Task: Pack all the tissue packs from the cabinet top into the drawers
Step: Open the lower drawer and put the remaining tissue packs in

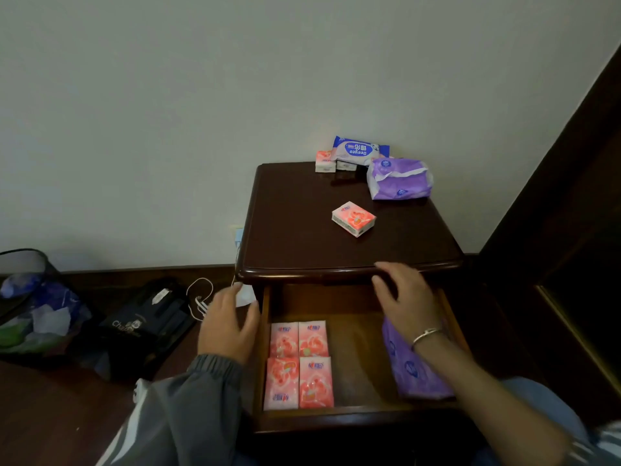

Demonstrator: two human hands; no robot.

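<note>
The dark wooden cabinet top (295, 237) carries a pink tissue pack (353, 218) in its middle, a large purple tissue pack (399, 179) at the back right, a blue wipes pack (359, 150) and small pink packs (324, 161) against the wall. Below, the open drawer (356, 344) holds several pink packs (299, 364) on its left and a purple pack (413, 368) on its right. My right hand (403, 297) hovers open over the drawer's back right, just under the cabinet's front edge. My left hand (228, 327) hangs open beside the drawer's left wall.
A mesh wastebin (30, 297) full of wrappers stands on the floor at left. A black bag (148, 327) and a white cable (200, 297) lie beside the cabinet. Dark wooden furniture (571, 196) rises at the right. The wall is just behind the cabinet.
</note>
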